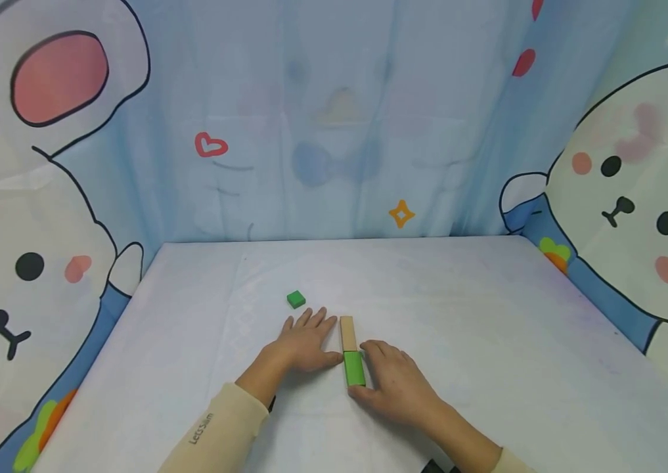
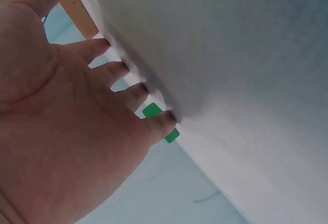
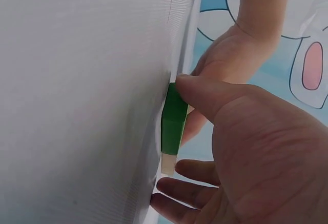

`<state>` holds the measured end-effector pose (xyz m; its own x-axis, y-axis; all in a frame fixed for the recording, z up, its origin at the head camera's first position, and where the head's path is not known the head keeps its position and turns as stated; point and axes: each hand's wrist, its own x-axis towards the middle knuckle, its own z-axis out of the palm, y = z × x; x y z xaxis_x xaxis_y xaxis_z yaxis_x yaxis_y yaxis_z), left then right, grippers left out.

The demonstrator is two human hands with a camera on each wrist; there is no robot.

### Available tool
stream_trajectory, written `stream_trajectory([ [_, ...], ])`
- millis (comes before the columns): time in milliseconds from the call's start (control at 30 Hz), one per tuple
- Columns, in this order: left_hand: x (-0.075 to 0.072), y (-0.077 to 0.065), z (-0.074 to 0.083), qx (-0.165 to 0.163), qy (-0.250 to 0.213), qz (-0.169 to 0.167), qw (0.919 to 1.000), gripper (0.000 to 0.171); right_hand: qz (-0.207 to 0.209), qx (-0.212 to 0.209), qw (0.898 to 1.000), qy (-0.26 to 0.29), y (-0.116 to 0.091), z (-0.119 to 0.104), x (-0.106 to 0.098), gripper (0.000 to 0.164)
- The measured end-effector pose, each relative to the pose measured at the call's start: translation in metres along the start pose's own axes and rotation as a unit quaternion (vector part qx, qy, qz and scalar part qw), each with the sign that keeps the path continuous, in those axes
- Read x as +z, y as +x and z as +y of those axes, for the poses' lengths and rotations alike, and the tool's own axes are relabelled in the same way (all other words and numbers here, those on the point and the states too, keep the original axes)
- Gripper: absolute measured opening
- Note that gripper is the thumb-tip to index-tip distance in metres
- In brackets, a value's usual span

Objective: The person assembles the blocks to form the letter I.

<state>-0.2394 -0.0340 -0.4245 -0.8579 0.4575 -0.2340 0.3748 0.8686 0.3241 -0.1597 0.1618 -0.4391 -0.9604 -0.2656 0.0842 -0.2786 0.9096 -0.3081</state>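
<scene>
A green block (image 1: pixel 354 369) and a plain wooden block (image 1: pixel 348 334) lie end to end in a line on the white table, the green one nearer. My left hand (image 1: pixel 305 345) rests flat to their left with fingers spread, its thumb tip right by the blocks' junction. On the other side, my right hand (image 1: pixel 395 382) has its thumb against the near end of the green block (image 3: pixel 174 119). Its other fingers reach loosely forward along the right side, the index fingertip close to the wooden block (image 3: pixel 168 163). Neither palm encloses anything.
A smaller green block (image 1: pixel 295 299) lies alone beyond my left fingertips. The white tabletop (image 1: pixel 487 315) ends at a blue curtain (image 1: pixel 334 131) at the back. Cartoon-printed cloth hangs at both sides.
</scene>
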Motion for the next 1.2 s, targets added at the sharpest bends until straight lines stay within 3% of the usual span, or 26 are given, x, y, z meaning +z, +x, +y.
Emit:
stream_trajectory([
  [200,0.0005,0.0001,0.0003,0.001,0.0,0.0,1.0,0.081,0.008,-0.009,1.0,0.006,-0.0021,0.0004,-0.0005,0.063],
  [1200,-0.0024,-0.0022,0.0027,-0.001,-0.009,0.0,1.0,0.079,0.01,-0.008,1.0,0.0,0.0012,-0.0009,0.0017,0.062],
])
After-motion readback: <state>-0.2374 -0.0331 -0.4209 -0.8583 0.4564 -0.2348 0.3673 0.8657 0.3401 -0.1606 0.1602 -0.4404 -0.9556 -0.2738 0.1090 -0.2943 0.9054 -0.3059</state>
